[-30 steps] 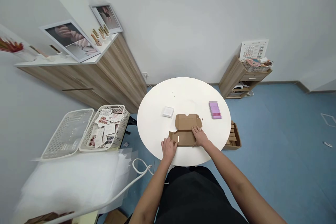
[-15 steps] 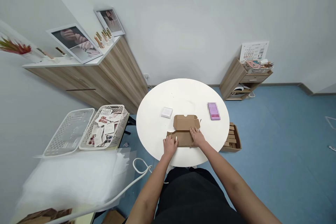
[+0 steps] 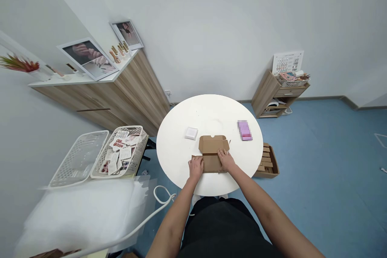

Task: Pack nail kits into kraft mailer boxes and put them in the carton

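Where the white round table comes nearest the person's body, a brown cardboard box lies unfolded, its plain matte base between the two hands. Its lid panel spreads flat toward the far side, with slanted outer corners and a small notch midway along the far edge; a crease line divides it from the base. The left hand is at the box's left end, fingers bent and close together over the card there. The right hand rests on the right end, fingers reaching forward onto the base near the crease. Both touch the cardboard, but how far each is closed, and whether either pinches a flap, I cannot tell. Beyond the box are a pale square case to the left and a purple, pixelated item to the right.
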Tool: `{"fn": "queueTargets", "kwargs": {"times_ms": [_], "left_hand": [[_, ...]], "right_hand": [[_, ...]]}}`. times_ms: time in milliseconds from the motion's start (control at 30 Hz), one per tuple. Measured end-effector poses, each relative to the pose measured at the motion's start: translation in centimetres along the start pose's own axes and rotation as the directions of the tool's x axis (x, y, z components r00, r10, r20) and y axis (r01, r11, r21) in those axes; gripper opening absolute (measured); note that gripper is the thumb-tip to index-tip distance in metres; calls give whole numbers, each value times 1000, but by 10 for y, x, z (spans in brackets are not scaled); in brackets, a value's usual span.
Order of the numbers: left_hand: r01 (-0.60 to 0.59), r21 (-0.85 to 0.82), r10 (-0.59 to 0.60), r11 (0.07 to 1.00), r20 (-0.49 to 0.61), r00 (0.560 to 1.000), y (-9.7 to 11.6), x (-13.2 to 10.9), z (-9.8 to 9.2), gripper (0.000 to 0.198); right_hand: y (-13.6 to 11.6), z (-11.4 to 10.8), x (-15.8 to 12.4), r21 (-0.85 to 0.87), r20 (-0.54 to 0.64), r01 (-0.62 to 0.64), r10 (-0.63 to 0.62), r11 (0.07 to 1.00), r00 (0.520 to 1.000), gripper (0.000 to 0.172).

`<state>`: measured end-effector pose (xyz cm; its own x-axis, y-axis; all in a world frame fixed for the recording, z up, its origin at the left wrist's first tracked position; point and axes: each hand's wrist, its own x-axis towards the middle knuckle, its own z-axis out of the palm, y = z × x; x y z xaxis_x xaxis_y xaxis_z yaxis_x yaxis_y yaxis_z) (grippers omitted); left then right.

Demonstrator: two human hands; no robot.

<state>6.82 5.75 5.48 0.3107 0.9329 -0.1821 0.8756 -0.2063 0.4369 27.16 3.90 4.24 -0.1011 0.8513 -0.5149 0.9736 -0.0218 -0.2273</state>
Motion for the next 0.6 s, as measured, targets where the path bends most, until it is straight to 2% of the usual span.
{"fn": "queueTargets", "kwargs": {"times_ms": [100, 167, 233, 300, 367, 433, 600], "left_hand": [[19, 2, -19, 1000, -96, 995, -11, -7, 5, 39], [121, -55, -129, 991, -173, 976, -21, -10, 8, 46], [275, -155, -296, 949, -138, 945, -31, -12, 9, 42], [380, -217, -397, 899, -37, 917, -37, -12, 7, 25], [385, -233, -392, 893, 21, 920, -38, -10, 3, 18], [341, -239, -346, 909, 22, 938, -33, -8, 1, 21], [232, -234, -233, 944, 23, 972, -2, -7, 1, 16]], "right_hand": [[-1, -1, -1, -2, 4, -8, 8, 1000, 1000, 131], [-1, -3, -2, -7, 0, -9, 9, 1000, 1000, 129], [-2, -4, -3, -12, -3, -6, 6, 1000, 1000, 127], [-3, -5, -4, -14, 1, -4, 4, 1000, 1000, 127], [-3, -5, -4, -10, 2, -3, 3, 1000, 1000, 128], [-3, -4, -3, -5, 1, -6, 6, 1000, 1000, 128], [-2, 0, -1, 10, -6, -5, 5, 1000, 1000, 127]]}}
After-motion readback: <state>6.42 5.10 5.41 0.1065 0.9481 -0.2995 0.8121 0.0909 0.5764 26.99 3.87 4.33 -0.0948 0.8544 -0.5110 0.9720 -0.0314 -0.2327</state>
